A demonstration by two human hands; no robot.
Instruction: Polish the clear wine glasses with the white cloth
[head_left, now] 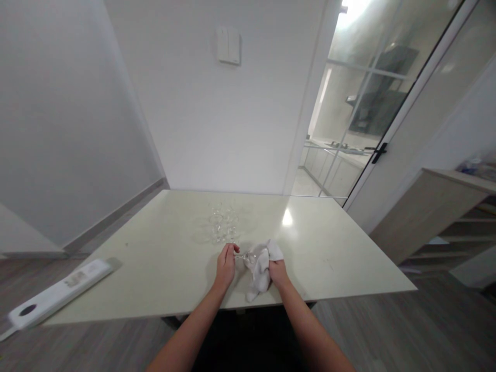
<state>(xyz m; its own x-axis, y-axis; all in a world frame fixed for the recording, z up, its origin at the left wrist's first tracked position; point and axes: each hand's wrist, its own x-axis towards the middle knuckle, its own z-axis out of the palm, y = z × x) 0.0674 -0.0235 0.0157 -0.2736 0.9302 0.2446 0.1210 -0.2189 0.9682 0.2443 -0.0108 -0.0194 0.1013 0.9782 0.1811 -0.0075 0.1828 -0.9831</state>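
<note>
My left grip [227, 263] pinches a clear stemmed glass [249, 258]; my right grip [277, 270] clutches a white fabric cloth [261, 275] against its bowl. More transparent glassware [217, 228] sits beyond the left.

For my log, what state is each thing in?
Glass: sideways, bowl partly covered.
Cloth: bunched around the bowl.
Left hand: closed on the glass's stem end.
Right hand: gripping the cloth.
Other glasses: standing, way up unclear.
White bar: overhanging the table's edge.
Door: open or shut, unclear.
Wall switch: setting unclear.
</note>
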